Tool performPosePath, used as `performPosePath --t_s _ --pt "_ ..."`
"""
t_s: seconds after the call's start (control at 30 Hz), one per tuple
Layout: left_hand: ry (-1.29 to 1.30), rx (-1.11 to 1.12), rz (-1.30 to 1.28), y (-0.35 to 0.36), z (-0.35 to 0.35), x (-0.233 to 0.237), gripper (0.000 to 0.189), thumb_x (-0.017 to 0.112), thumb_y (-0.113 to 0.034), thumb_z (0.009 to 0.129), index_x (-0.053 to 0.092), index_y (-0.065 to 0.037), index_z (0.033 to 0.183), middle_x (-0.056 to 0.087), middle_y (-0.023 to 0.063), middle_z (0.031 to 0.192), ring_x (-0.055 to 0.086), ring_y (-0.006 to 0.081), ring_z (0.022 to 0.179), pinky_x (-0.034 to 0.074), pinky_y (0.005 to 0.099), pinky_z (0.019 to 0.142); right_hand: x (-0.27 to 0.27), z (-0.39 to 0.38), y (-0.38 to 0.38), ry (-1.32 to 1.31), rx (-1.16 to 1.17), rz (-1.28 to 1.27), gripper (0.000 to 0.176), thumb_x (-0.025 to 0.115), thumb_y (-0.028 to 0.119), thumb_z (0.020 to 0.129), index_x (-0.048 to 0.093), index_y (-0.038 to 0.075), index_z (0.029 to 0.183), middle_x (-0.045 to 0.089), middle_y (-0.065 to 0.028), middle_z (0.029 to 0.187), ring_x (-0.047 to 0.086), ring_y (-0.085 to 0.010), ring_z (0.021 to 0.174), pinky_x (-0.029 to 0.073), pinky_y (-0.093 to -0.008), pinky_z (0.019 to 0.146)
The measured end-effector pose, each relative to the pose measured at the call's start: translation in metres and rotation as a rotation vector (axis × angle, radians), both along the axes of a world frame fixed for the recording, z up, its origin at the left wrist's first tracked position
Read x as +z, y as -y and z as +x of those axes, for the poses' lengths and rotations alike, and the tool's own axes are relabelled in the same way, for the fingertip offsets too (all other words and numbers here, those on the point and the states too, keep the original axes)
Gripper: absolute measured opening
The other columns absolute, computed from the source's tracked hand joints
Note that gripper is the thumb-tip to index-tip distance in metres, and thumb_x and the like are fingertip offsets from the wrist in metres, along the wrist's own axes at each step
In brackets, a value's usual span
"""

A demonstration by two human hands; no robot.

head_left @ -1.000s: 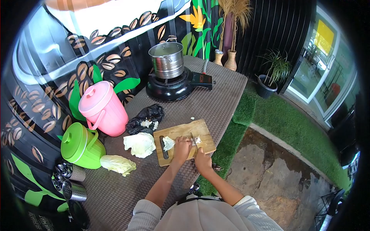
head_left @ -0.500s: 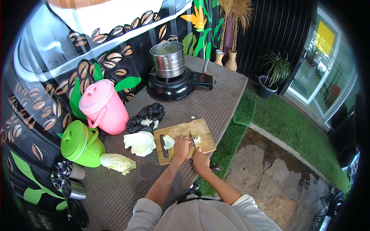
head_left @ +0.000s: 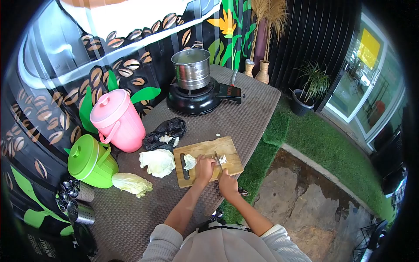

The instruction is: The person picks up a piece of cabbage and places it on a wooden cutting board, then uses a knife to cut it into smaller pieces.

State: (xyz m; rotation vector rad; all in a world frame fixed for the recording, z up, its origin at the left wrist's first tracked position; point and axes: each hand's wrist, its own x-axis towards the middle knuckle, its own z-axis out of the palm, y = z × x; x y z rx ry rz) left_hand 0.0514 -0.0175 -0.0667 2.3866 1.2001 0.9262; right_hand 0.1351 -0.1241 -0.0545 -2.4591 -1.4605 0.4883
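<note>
My right hand [head_left: 228, 184] is closed round the handle of a knife [head_left: 218, 160], whose blade points away from me across the wooden cutting board [head_left: 233, 148]. Just left of the blade, my left hand [head_left: 204, 167] presses on the board with bent fingers; what they hold is hidden. Small chopped white pieces [head_left: 223, 160] lie to the right of the blade. A pale leaf piece [head_left: 190, 162] rests on the board by its handle slot, left of my left hand. Beside the board lie a cabbage [head_left: 158, 163] and a longer napa cabbage [head_left: 132, 184].
Behind the board sits a black plastic bag [head_left: 168, 131] with white scraps. A steel pot [head_left: 192, 72] stands on a black portable stove [head_left: 192, 101] at the back. Pink [head_left: 120, 122] and green [head_left: 94, 163] lidded jugs and metal utensil holders [head_left: 81, 213] line the left side.
The knife and right hand have shifted very slightly, the blade staying by the chopped pieces. My left hand has edged a little left. The view has tilted a bit.
</note>
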Motion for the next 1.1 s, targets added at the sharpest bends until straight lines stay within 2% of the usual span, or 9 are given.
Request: performPosePath --t_s 0.2,0.37,0.4,0.63,0.77,0.83,0.97,1.03,1.1 --pt "0.049 -0.001 0.074 0.002 -0.001 -0.007 0.005 0.067 -0.009 0.071 0.072 -0.009 0.073 0.065 0.0130 0.075 0.060 0.0276 0.086 0.038 0.0393 0.097 0.032 0.020 0.000 0.009 0.208 0.050 0.030 0.050 0.022 0.089 0.043 -0.003 0.103 0.065 -0.0248 0.083 0.066 -0.0392 0.078 0.054 -0.0452 0.067" --pt "0.000 0.004 0.024 0.002 -0.001 -0.005 0.007 0.065 -0.010 0.073 0.072 -0.009 0.076 0.065 0.0133 0.078 0.060 0.0271 0.088 0.038 0.0400 0.097 -0.008 -0.006 0.006 -0.003 -0.002 0.074 0.030 0.051 0.023 0.088 0.044 -0.002 0.103 0.064 -0.0267 0.083 0.065 -0.0398 0.078 0.053 -0.0472 0.068" --pt "0.009 0.003 0.021 0.002 -0.001 -0.005 0.008 0.065 -0.010 0.073 0.072 -0.009 0.076 0.065 0.0132 0.078 0.060 0.0271 0.088 0.038 0.0399 0.097 0.004 -0.005 0.003 -0.055 -0.015 0.028 0.029 0.052 0.023 0.088 0.044 -0.001 0.102 0.064 -0.0270 0.083 0.065 -0.0399 0.078 0.053 -0.0476 0.068" --pt "-0.019 -0.029 0.048 -0.002 0.000 -0.008 0.009 0.065 -0.012 0.074 0.072 -0.008 0.078 0.065 0.0131 0.079 0.058 0.0277 0.088 0.036 0.0397 0.098 0.041 0.019 -0.008 0.014 0.186 0.020 0.029 0.052 0.025 0.088 0.044 0.000 0.099 0.065 -0.0246 0.083 0.066 -0.0384 0.077 0.054 -0.0459 0.067" --pt "-0.017 -0.039 -0.020 -0.003 -0.002 -0.002 0.009 0.065 -0.013 0.074 0.072 -0.009 0.078 0.065 0.0132 0.079 0.058 0.0277 0.089 0.036 0.0393 0.098 0.011 -0.006 0.000 0.028 0.047 0.029 0.026 0.050 0.024 0.088 0.045 0.001 0.098 0.065 -0.0241 0.080 0.067 -0.0367 0.077 0.055 -0.0460 0.066" --pt "-0.043 0.001 -0.083 -0.004 -0.002 -0.002 0.010 0.065 -0.013 0.074 0.073 -0.009 0.078 0.066 0.0133 0.079 0.058 0.0277 0.089 0.035 0.0389 0.100 0.001 -0.011 -0.002 0.148 0.025 0.074 0.022 0.050 0.021 0.088 0.045 0.002 0.096 0.065 -0.0217 0.074 0.068 -0.0330 0.071 0.055 -0.0418 0.056" --pt "-0.050 -0.042 -0.011 -0.003 -0.004 0.001 0.009 0.065 -0.013 0.074 0.073 -0.010 0.077 0.065 0.0133 0.077 0.059 0.0278 0.088 0.033 0.0406 0.101 0.004 0.016 -0.021 0.071 0.150 0.109 0.027 0.051 0.024 0.088 0.044 0.001 0.101 0.066 -0.0202 0.076 0.067 -0.0351 0.074 0.055 -0.0417 0.063" --pt "-0.053 -0.056 -0.005 -0.004 -0.003 0.000 0.009 0.064 -0.012 0.075 0.073 -0.010 0.077 0.065 0.0137 0.075 0.059 0.0275 0.087 0.031 0.0429 0.103 0.030 0.017 -0.017 0.047 0.172 0.071 0.029 0.051 0.024 0.089 0.043 0.000 0.102 0.066 -0.0197 0.076 0.067 -0.0359 0.076 0.054 -0.0418 0.065" --pt "-0.052 -0.044 -0.001 -0.002 -0.005 0.000 0.009 0.064 -0.012 0.075 0.073 -0.010 0.077 0.065 0.0134 0.074 0.059 0.0273 0.086 0.031 0.0434 0.104 0.036 0.015 -0.013 -0.034 0.170 0.008 0.034 0.053 0.025 0.088 0.043 -0.002 0.104 0.065 -0.0247 0.086 0.065 -0.0390 0.081 0.052 -0.0467 0.070"
